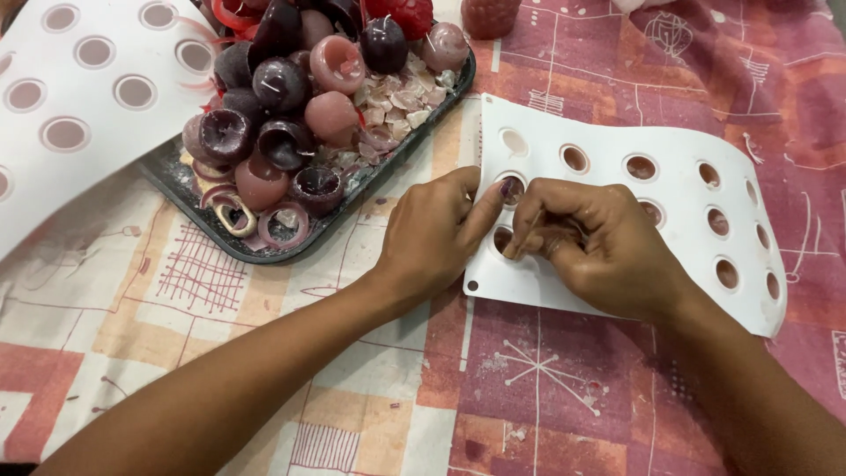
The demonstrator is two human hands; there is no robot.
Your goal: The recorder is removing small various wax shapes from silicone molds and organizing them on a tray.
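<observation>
**A:** What's the surface like from where you sit?

**B:** I see a table under a patterned cloth (264,370) in reds, oranges and cream. A dark tray (211,231) sits at the upper left, piled with rounded wax pieces (291,88) in purple, pink and red, plus pale flakes and loose rings.

**A:** And the hands?

**B:** Both are on the white mould sheet (670,229), the one with rows of round holes, lying right of centre. The left hand (432,234) is loosely curled, its fingers pressing the sheet's near-left corner by a hole. The right hand (608,251) is bunched, fingertips pinched on something thin and stick-like at a hole in the second row.

**A:** Which step do you judge that to be?

**B:** I'd say working a single cavity, threading or seating a wick-like strand, while the left steadies the sheet. The next move calls for keeping the sheet flat and the pinch fine, since the hole is small.

**A:** What can't you make out?

**B:** The thin piece itself; I can't tell wick from pick. The holes beneath the right hand are covered. A second white sheet (79,106) is cut off at the upper left, and a red textured piece (490,16) is cropped at the top.
</observation>
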